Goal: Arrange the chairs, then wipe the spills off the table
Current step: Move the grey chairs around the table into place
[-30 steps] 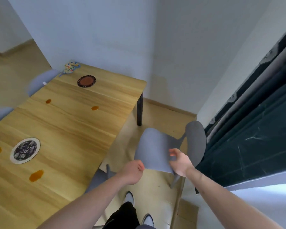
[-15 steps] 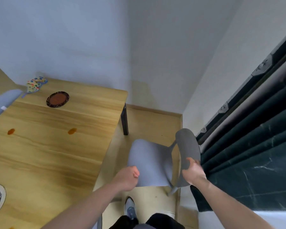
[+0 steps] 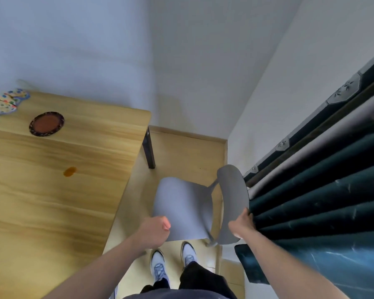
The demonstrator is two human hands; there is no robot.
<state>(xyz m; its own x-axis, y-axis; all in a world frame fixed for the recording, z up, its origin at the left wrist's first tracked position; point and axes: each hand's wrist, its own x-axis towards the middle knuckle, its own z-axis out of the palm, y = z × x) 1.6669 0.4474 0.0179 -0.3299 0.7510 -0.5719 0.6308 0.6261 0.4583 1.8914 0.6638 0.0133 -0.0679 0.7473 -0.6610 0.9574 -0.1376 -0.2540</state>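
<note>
Now closer to the room corner than a second ago, with less of the table in view: only one orange spill, the dark round coaster and the patterned cloth at the far edge, none of it wiped yet. Grey chair standing on the floor between table edge and dark curtain, seat turned toward the table, backrest against the curtain folds. Right hand shifted from the seat's rear edge to the backrest, now gripping its near rim. Left hand clenched on the seat's near corner, much as before. Judged: a firmer two-handed hold, readying the chair for sliding in under the table; chair-arranging step under way, wiping to follow.
</note>
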